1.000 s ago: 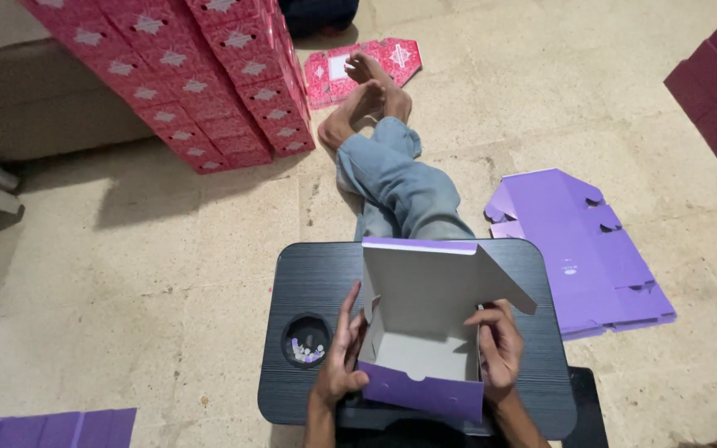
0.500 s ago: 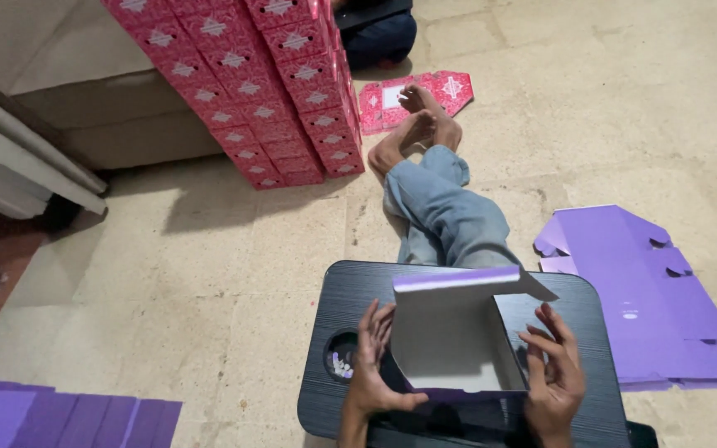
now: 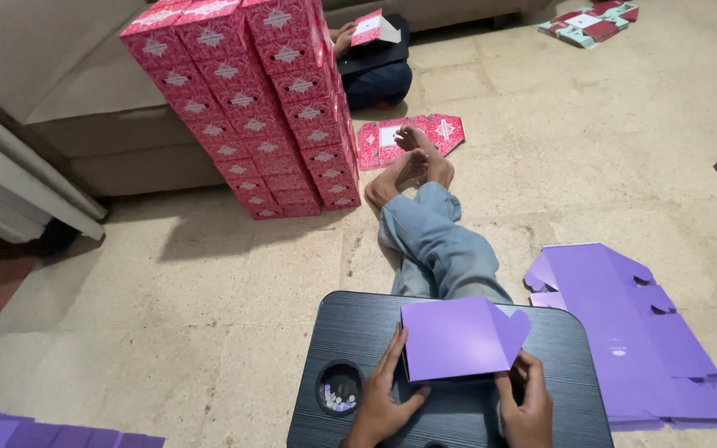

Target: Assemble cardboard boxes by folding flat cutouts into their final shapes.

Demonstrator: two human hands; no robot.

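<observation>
A smooth purple cardboard box (image 3: 460,338) lies on the dark, wood-grained desk (image 3: 358,328), its lid now folded shut. Left hand (image 3: 385,396) fingers spread against its side; right hand (image 3: 526,400) fingers clamp its corner.

a home floor workspace: sofa (image 3: 85,99), stone tiles (image 3: 209,332), stacked pink boxes (image 3: 251,99)
</observation>
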